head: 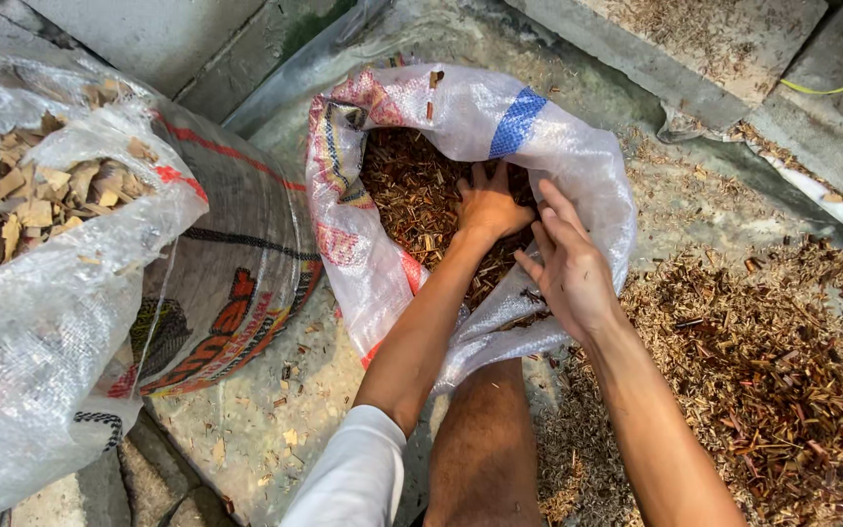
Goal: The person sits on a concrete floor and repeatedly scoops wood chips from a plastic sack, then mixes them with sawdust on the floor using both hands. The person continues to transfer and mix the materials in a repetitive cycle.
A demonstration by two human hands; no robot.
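A white woven sack (558, 156) with a blue stripe and red print lies open on the ground, filled with reddish-brown shredded chips (407, 190). My left hand (488, 205) reaches into the sack's mouth and presses palm-down on the chips, fingers spread. My right hand (566, 262) hovers at the sack's near right rim, fingers straight and together, holding nothing that I can see. My knee (485, 439) sits under the sack's lower edge.
A second, larger woven sack (100, 293) of pale wood chips (46, 190) stands at the left. A loose heap of reddish-brown chips (763, 361) covers the concrete at the right. Concrete blocks (714, 39) border the far side.
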